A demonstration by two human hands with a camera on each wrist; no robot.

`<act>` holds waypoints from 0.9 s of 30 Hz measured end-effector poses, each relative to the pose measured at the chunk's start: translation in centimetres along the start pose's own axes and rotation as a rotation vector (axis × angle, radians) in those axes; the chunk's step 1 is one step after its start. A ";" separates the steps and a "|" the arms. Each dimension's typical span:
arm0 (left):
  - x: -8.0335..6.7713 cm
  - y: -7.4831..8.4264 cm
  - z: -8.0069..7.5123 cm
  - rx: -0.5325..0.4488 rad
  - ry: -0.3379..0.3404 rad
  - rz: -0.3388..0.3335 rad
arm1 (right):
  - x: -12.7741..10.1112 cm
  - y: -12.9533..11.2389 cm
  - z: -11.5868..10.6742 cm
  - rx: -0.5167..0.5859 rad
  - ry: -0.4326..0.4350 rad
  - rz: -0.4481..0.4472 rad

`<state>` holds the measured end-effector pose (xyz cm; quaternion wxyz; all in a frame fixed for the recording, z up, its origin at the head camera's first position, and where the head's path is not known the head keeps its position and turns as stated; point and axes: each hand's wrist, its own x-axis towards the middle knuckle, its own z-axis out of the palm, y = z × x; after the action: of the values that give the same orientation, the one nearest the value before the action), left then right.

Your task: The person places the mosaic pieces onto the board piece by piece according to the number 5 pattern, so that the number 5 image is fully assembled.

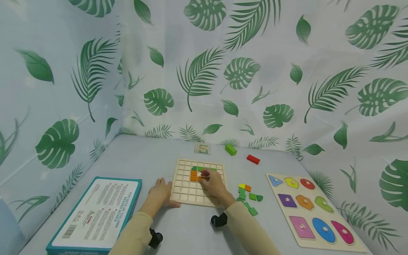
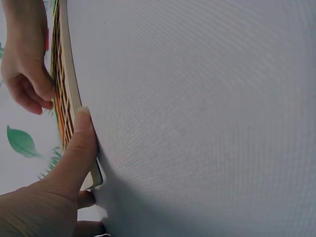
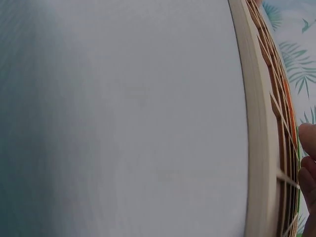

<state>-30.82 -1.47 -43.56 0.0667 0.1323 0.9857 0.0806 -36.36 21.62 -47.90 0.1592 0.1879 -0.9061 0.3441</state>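
Observation:
A wooden grid board [image 1: 191, 193] lies in the middle of the grey table [image 1: 178, 230]. Orange pieces [image 1: 193, 176] and green pieces [image 1: 197, 168] fill a few of its upper cells. My right hand [image 1: 208, 175] reaches over the board, its curled fingertips pinching a small coloured piece among them; that piece is mostly hidden. My left hand [image 1: 160, 189] rests on the table at the board's left edge. In the left wrist view its thumb [image 2: 81, 143] presses along the board's rim [image 2: 70, 74], with the right hand [image 2: 24, 74] beyond. The right wrist view shows the rim [image 3: 256, 123] and fingertips [image 3: 308, 148].
A teal box [image 1: 95, 216] lies front left. A shape puzzle board [image 1: 313, 212] lies to the right. Loose green, yellow and orange pieces [image 1: 248, 196] sit between the two boards. Behind the grid board are a green block [image 1: 231, 149], a red block [image 1: 253, 159] and a small card [image 1: 202, 148].

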 end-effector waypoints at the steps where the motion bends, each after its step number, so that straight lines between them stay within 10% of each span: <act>1: 0.0 0.0 0.0 -0.001 -0.001 0.001 | 0.0 0.1 -0.1 -0.001 0.006 0.010; 27: -0.4 0.1 -0.3 -0.018 -0.021 0.018 | -3.3 4.6 -6.2 -0.058 0.155 0.213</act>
<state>-30.50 -1.50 -43.18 0.0777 0.1412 0.9829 0.0887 -34.49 29.81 -47.41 0.1965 0.0588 -0.9155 0.3462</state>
